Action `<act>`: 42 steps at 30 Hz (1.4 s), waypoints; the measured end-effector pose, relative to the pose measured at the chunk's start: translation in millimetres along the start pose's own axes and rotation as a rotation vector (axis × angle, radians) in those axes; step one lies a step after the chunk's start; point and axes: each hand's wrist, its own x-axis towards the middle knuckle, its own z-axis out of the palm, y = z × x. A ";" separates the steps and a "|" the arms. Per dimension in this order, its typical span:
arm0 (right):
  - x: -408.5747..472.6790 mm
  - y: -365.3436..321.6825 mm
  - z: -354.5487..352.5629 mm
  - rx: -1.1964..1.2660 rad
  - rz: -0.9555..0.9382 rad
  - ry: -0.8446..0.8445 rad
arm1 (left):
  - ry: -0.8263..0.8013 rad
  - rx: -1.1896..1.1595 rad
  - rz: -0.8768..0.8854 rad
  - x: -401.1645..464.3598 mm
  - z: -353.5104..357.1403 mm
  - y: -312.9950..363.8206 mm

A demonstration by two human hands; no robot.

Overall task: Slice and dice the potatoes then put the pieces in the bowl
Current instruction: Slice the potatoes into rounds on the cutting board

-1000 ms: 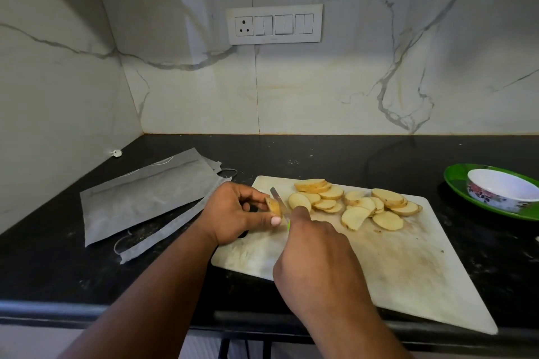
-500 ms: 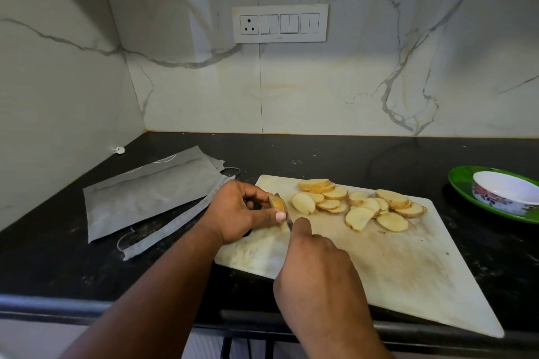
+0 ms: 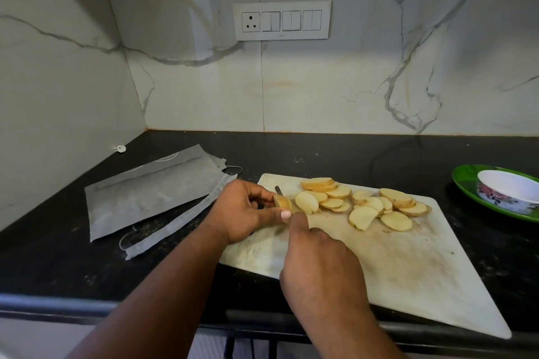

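Your left hand (image 3: 248, 210) pinches the last potato bit (image 3: 282, 202) on the board (image 3: 408, 265). Your right hand (image 3: 318, 268) grips the knife (image 3: 279, 190). Slices (image 3: 364, 204) lie nearby; the bowl (image 3: 507, 191) sits far right.

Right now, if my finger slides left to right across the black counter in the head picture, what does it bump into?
Flat grey paper pouch → left hand gripping the small potato end piece → pale round potato slices on the white cutting board → white floral bowl on the green plate.
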 end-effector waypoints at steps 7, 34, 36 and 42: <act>-9.5 0.7 -0.3 -0.014 0.006 -0.037 | 0.024 0.003 -0.039 -1.4 2.0 3.2; 18.5 10.3 -9.3 0.133 0.034 -0.054 | 0.159 0.320 0.080 0.5 4.9 2.5; 18.5 13.7 -12.4 0.146 0.050 -0.078 | 0.158 0.329 0.066 -1.0 5.9 5.0; -10.3 29.1 -24.2 0.139 0.035 -0.070 | 0.166 0.389 0.015 1.4 5.7 3.0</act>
